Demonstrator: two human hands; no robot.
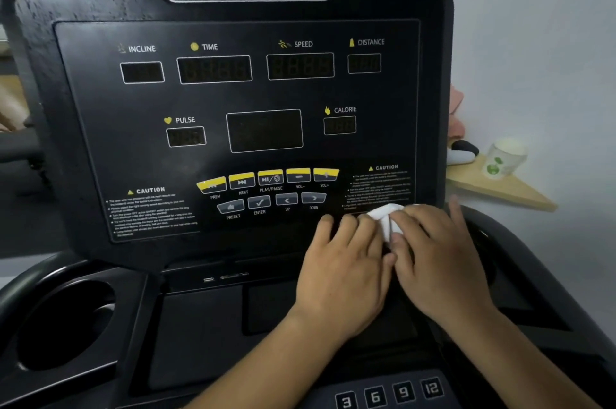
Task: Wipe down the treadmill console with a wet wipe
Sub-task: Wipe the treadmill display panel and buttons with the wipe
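The black treadmill console [233, 102] fills the view, with dark displays and a row of yellow buttons [270, 178] low in the middle. A white wet wipe [386, 218] lies bunched against the console's lower right part, under the right caution text. My left hand [343, 262] and my right hand [440, 252] sit side by side on the wipe. The fingers of both curl over it and cover most of it.
A round cup holder [63, 325] is sunk in the tray at lower left. Speed keys marked 3, 6, 9, 12 [390, 395] run along the bottom. At the right, a wooden shelf [500, 190] against the wall carries a paper cup [505, 158].
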